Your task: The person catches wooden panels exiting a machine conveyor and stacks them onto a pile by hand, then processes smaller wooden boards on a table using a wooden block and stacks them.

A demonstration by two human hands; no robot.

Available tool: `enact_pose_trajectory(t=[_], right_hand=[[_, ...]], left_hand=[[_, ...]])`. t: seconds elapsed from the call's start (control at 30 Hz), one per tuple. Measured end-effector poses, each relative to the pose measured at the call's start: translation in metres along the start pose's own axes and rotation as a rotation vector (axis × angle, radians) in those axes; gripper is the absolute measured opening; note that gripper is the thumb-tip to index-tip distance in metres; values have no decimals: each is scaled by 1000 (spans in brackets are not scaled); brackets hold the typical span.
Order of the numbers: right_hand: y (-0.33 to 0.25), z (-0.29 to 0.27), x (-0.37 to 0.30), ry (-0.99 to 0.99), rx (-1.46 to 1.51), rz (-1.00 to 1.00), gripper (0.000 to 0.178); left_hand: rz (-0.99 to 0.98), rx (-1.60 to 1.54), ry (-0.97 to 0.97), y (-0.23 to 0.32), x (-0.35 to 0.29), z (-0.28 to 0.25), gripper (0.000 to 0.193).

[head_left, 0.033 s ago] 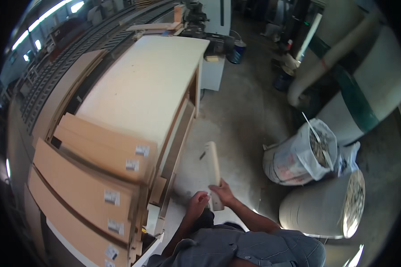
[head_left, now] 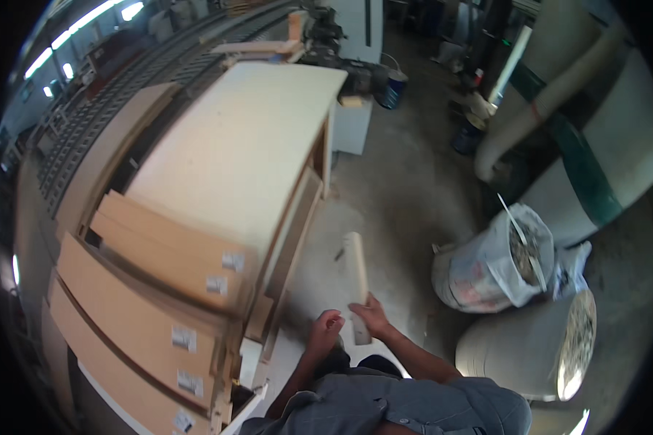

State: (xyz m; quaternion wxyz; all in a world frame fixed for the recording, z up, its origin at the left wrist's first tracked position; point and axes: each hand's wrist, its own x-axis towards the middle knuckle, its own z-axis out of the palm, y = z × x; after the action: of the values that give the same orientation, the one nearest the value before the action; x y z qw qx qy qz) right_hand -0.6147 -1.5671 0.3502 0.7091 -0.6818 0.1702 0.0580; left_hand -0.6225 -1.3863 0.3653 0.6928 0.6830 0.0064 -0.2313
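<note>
Pale board, long and narrow, low in view toward 6 o'clock, over grey floor; near end close to the body, far end toward 12. Step in hand, by judgement: holding and steadying the board one-handed, apparently without other support. Called for next, as a guess: firm hold on the right, left either brought in to share the weight or well out of the way, care over clearance at the far end. Right hand clamped on the near half, at 5 o'clock from the board's middle, thumb apparently laid across the face. Right forearm slanting in from 4 o'clock, elbow out to the side. Left hand at 7 o'clock, just beside the board and seemingly not touching; fingers curled inward, cannot tell about any small thing pinched between the tips. Left forearm rising from 7 o'clock, steeper than the right. Farther out from the board: white-topped worktable at 10 to 11 o'clock, labelled brown panels at 9, bag-lined bin of scraps at 3, pale drum at 4.
</note>
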Motion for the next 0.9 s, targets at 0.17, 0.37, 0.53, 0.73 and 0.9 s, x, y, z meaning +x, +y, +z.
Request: enact_pose_trajectory(t=[0.17, 0.37, 0.53, 0.73, 0.9], right_hand=[[-89, -100, 153, 89, -105, -14, 45], [-205, -125, 415, 16, -199, -271, 43], [-360, -57, 598, -372, 143, -112, 36], [-463, 50, 821, -503, -45, -104, 37], [-516, 146, 1027, -495, -99, -71, 35]], left_hand=[[244, 211, 192, 119, 166, 30, 25], [525, 676, 600, 186, 381, -15, 28], [497, 914, 936, 235, 491, -74, 42], [138, 1194, 1072, 286, 668, -149, 65], [116, 1175, 1212, 324, 791, -194, 62]])
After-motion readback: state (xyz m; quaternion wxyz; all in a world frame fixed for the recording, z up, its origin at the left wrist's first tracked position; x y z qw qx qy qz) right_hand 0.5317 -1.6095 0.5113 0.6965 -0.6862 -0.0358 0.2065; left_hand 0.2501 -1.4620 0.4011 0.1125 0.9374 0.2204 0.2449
